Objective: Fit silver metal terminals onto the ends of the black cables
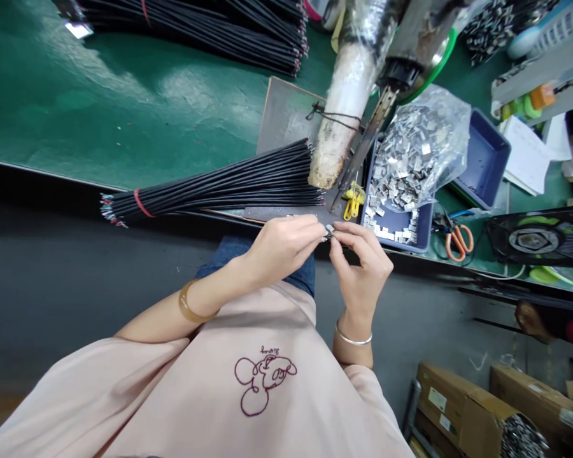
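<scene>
My left hand (286,242) and my right hand (363,257) meet at the front edge of the green bench, fingertips pinched together. Between them is a small silvery metal connector (330,229) with a dark part beside it; the right fingers grip it. What the left fingers hold is mostly hidden. Just beyond lies a bundle of black cables (219,178), tied with a red band, its stripped ends showing coloured wires. To the right, a blue tray (424,235) holds loose metal connectors and a clear bag (405,152) full of them. Yellow-handled snips (352,202) lie beside this tray.
A plastic-wrapped tube (341,108) and a metal arm hang over the bench ahead. Orange-handled scissors (459,243) and a black fan (539,238) sit at right. More black cables (210,28) lie at the back. Cardboard boxes (449,401) stand on the floor.
</scene>
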`<state>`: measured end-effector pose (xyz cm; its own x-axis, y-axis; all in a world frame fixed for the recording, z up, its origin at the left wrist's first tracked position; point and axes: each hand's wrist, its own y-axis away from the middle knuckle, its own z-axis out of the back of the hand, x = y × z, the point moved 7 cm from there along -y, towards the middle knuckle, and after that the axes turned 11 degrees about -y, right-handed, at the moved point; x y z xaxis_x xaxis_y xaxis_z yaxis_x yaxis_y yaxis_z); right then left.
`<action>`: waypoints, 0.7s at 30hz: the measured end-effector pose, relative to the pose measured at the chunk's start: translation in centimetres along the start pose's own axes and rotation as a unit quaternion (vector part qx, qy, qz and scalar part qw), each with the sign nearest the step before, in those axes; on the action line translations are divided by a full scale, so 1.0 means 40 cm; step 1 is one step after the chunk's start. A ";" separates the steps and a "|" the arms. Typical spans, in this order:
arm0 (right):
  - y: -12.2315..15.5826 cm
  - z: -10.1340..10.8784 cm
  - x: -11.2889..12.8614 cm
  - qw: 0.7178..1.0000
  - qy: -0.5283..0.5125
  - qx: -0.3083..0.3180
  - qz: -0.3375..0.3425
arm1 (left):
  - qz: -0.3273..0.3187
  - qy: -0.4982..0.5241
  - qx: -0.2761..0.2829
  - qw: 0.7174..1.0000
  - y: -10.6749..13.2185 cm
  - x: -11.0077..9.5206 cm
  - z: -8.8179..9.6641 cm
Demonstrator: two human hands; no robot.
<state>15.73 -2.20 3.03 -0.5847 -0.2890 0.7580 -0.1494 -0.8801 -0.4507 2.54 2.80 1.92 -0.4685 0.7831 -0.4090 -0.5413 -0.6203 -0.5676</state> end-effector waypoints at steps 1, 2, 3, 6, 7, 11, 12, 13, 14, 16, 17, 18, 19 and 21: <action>0.002 -0.003 -0.010 0.999 -0.029 -0.012 -0.025 | -0.007 -0.023 -0.003 1.000 0.004 -0.006 -0.001; 0.005 -0.008 -0.021 0.996 -0.067 -0.025 -0.053 | -0.010 -0.036 -0.003 0.999 0.007 -0.012 -0.001; 0.008 -0.014 -0.032 0.991 -0.107 -0.037 -0.076 | -0.006 -0.037 -0.002 0.999 0.009 -0.014 -0.001; 0.018 -0.027 -0.046 0.978 -0.169 -0.072 -0.097 | 0.057 0.063 0.025 0.996 0.009 0.001 -0.002; 0.020 -0.022 -0.045 0.978 -0.165 -0.091 -0.090 | 0.098 0.132 0.041 0.986 0.006 0.014 -0.007; 0.018 0.026 -0.031 0.974 -0.129 -0.181 -0.040 | 0.252 0.397 0.109 0.876 -0.004 0.063 -0.041; 0.016 0.037 -0.025 0.974 -0.120 -0.193 -0.026 | 0.274 0.428 0.117 0.853 -0.006 0.070 -0.047; 0.013 0.044 -0.018 0.975 -0.109 -0.196 -0.009 | 0.291 0.445 0.120 0.838 -0.009 0.076 -0.051; 0.011 0.046 -0.009 0.977 -0.097 -0.189 0.014 | 0.304 0.454 0.119 0.829 -0.011 0.080 -0.055; 0.010 0.036 0.013 0.983 -0.074 -0.154 0.068 | 0.324 0.460 0.109 0.819 -0.013 0.086 -0.059; 0.011 0.026 0.022 0.985 -0.063 -0.130 0.092 | 0.329 0.463 0.102 0.817 -0.014 0.088 -0.060; 0.014 0.015 0.028 0.987 -0.052 -0.109 0.110 | 0.333 0.465 0.096 0.815 -0.015 0.088 -0.062; 0.017 0.005 0.030 0.987 -0.046 -0.094 0.120 | 0.335 0.466 0.090 0.814 -0.016 0.089 -0.063; 0.021 -0.003 0.018 0.989 -0.050 -0.092 0.105 | 0.338 0.466 0.074 0.814 -0.017 0.090 -0.061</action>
<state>15.10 -3.09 3.16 -0.5372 -0.5019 0.6779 -0.1809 -0.7165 -0.6738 2.94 6.17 -0.92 0.0021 -0.0896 -0.9960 -0.4905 -0.8680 0.0770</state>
